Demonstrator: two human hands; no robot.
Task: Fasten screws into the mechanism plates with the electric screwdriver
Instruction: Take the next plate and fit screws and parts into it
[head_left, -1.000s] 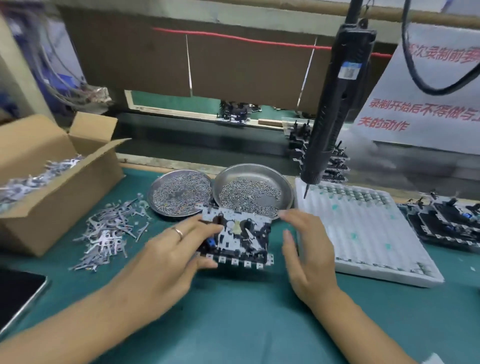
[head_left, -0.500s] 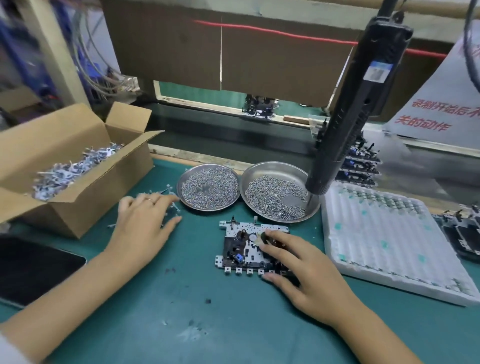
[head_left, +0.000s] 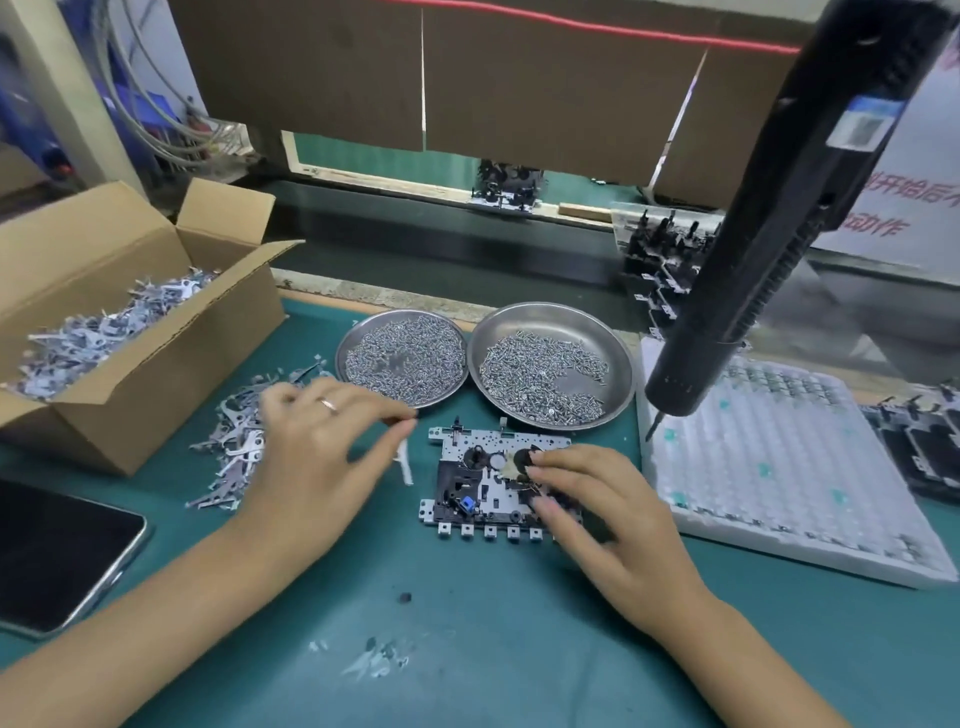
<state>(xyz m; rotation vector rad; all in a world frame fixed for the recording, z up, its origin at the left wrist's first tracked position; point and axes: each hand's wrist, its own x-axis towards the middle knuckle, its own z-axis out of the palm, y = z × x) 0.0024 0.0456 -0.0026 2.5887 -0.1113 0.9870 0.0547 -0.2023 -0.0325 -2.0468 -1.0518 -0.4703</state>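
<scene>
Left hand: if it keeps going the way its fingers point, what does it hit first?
Probably the mechanism plate. The left hand pinches a small metal bracket, fingers pointing right toward the plate's left edge; depth is uncertain.

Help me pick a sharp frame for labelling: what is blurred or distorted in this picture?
Head view: the left hand and the small metal piece it pinches are motion-smeared; the mechanism plate and both screw dishes stay fairly sharp; the hanging electric screwdriver looms large and soft, close to the lens; wide-angle bending curves the frame edges.
</scene>
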